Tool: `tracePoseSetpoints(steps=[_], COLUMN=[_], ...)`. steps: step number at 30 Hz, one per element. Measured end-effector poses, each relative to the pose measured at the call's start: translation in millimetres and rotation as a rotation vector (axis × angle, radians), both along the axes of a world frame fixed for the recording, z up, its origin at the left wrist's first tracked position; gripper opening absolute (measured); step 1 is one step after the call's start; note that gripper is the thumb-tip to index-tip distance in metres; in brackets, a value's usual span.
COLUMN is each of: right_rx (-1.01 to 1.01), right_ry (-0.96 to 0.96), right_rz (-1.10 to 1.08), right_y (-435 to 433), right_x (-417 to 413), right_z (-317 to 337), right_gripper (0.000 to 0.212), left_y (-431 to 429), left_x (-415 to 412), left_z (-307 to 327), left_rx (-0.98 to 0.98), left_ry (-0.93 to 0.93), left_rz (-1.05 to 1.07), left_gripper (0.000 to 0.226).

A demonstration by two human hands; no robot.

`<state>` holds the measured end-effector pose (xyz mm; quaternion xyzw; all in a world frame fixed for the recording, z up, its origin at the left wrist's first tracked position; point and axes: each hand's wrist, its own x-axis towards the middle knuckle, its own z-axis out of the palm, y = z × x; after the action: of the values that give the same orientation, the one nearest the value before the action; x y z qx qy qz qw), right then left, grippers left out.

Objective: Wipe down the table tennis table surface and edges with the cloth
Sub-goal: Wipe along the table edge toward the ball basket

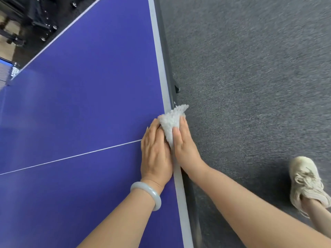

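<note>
The blue table tennis table (86,104) fills the left half of the view, with a pale grey edge band (159,56) running down its right side. A white fluffy cloth (171,120) is folded over that edge. My left hand (155,154) lies flat on the tabletop with its fingers straight, pressing the cloth's inner side. My right hand (184,145) is on the outer side of the edge, fingers extended against the cloth, so the cloth is squeezed between both hands. A pale bangle (146,194) sits on my left wrist.
Grey carpet (250,86) covers the floor right of the table. My foot in a cream sneaker (306,183) stands at the right. A thin white centre line (71,156) crosses the tabletop. A net post (12,72) and dark wheeled frames (44,24) lie at the far left.
</note>
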<state>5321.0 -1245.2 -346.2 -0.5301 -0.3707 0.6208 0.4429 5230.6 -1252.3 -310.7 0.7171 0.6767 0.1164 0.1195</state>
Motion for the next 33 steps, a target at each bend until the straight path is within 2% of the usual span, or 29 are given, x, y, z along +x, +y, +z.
tracePoseSetpoints(steps=[3, 5, 8, 12, 20, 24, 29, 33], right_rx=[-0.107, -0.126, -0.022, -0.024, -0.230, -0.219, -0.268, -0.254], right_ry=[0.110, 0.147, 0.019, 0.055, -0.043, -0.063, -0.101, -0.101], right_rz=[0.017, -0.015, -0.001, -0.002, -0.011, 0.056, 0.129, 0.138], right_y=[69.7, 79.2, 21.5, -38.0, 136.0, 144.8, 151.0, 150.8], right_x=[9.2, 8.4, 1.5, -1.1, -2.9, 1.1, 2.3, 4.1], right_z=[4.7, 4.0, 3.1, -1.7, 11.5, 5.9, 9.2, 8.0], right_gripper=[0.054, 0.054, 0.052, 0.054, 0.066, 0.074, 0.070, 0.069], left_y=[-1.5, -3.1, -3.8, -1.7, -2.1, -3.8, -0.4, 49.6], left_x=[-0.9, -1.3, 0.9, -0.4, -0.5, 0.6, 1.9, -5.8], left_z=[0.6, 0.2, -0.5, -1.0, 1.1, 0.5, 7.3, 27.3], left_rx=[0.025, 0.029, 0.029, 0.011, 0.033, 0.034, 0.041, 0.141], left_ry=[0.045, 0.052, 0.024, 0.013, 0.086, 0.084, 0.074, -0.020], left_rz=[-0.043, -0.048, -0.019, -0.021, -0.052, -0.032, -0.040, -0.058], left_gripper=[0.046, 0.048, 0.045, 0.045, 0.047, 0.049, 0.045, 0.041])
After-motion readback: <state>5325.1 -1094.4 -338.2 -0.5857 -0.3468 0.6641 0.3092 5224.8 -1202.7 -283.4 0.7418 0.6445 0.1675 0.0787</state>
